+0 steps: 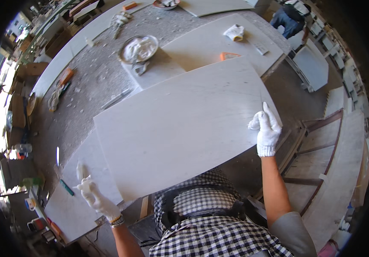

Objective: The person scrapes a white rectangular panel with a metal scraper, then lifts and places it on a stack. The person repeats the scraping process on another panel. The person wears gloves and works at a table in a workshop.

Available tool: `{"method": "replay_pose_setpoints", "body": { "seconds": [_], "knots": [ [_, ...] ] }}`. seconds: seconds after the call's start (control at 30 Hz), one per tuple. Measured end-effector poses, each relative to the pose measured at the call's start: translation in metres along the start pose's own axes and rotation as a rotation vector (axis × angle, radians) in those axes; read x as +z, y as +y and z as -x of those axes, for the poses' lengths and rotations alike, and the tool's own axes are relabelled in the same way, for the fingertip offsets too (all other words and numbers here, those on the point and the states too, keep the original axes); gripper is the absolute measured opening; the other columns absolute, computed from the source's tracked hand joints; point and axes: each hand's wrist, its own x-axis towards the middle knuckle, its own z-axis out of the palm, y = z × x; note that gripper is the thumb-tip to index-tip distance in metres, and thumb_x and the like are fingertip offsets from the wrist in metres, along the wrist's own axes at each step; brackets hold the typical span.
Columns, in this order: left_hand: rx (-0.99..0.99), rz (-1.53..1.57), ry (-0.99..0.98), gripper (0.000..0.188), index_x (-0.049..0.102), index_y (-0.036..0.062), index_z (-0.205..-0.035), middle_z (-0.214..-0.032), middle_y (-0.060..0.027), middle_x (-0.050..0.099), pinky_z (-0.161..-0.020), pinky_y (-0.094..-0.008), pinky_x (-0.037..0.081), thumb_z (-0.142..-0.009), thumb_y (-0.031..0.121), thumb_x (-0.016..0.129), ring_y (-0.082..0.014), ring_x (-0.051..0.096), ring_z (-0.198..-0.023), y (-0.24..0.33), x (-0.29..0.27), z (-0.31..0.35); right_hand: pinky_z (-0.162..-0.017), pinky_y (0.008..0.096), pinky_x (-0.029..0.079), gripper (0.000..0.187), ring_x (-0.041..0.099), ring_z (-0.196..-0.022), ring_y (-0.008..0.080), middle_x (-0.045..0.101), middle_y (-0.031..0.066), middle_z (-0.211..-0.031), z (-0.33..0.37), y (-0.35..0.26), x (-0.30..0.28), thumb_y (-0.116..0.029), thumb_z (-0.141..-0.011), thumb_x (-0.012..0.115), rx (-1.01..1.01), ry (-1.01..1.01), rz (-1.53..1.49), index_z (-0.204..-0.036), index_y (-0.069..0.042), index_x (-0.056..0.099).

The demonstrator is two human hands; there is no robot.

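slab (171,122) positioning is judged underway; grips of left hand (98,199), lower left, and right hand (268,132) cannot be told; steady support needed.

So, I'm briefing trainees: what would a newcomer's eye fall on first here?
Probably the large pale slab filling the middle. The white-gloved right hand is at its right end, while the left hand, gloved too, is just left of its lower-left corner. Beyond the slab, a round bowl holds something white.
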Motion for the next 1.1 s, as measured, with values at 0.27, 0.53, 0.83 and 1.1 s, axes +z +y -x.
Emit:
{"method": "replay_pose_setpoints", "body": {
  "seconds": [0.27, 0.53, 0.83, 1.1],
  "knots": [
    [-0.248, 0.163, 0.226, 0.049, 0.059, 0.0022, -0.131, -0.120, -0.0072, 0.067, -0.101, -0.0316, 0.048, -0.104, 0.043, 0.064, -0.0165, 0.062, -0.114, -0.032, -0.015, 0.007, -0.063, 0.0321, 0.058, 0.040, 0.058, -0.064, 0.0108, 0.064, 0.0021, -0.082, 0.019, 0.003, 0.016, -0.011, -0.106, 0.058, 0.032, -0.083, 0.125, -0.145, 0.001, 0.057],
    [-0.278, 0.232, 0.219, 0.046, 0.060, 0.0023, -0.131, -0.118, -0.0071, 0.066, -0.094, -0.0303, 0.050, -0.105, 0.040, 0.064, -0.0178, 0.064, -0.111, -0.033, -0.006, 0.009, -0.063, 0.0303, 0.059, 0.037, 0.061, -0.066, 0.0106, 0.065, 0.0029, -0.084, 0.071, -0.004, 0.061, -0.008, -0.104, 0.062, 0.096, -0.357, 0.137, -0.141, -0.001, 0.062],
    [0.072, 0.114, -0.078, 0.028, 0.063, -0.0013, -0.126, -0.116, -0.0103, 0.068, -0.100, -0.0347, 0.049, -0.101, 0.011, 0.064, -0.0194, 0.062, -0.111, 0.005, 0.026, 0.015, -0.061, 0.0271, 0.059, 0.036, 0.068, -0.067, 0.0136, 0.069, 0.0088, -0.087, 0.088, -0.015, 0.122, -0.001, -0.097, 0.069, 0.005, -0.742, 0.151, -0.132, 0.001, 0.067],
    [0.052, -0.180, -0.360, 0.027, 0.073, 0.0034, -0.108, -0.095, -0.0123, 0.074, -0.073, -0.0322, 0.057, -0.084, 0.009, 0.082, -0.0240, 0.071, -0.077, 0.024, 0.060, -0.004, -0.067, 0.0381, 0.057, 0.036, 0.069, -0.074, 0.0356, 0.071, 0.0193, -0.090, 0.028, -0.027, 0.184, -0.008, -0.085, 0.081, -0.450, -0.679, 0.619, -0.119, 0.001, 0.072]
  ]
}}
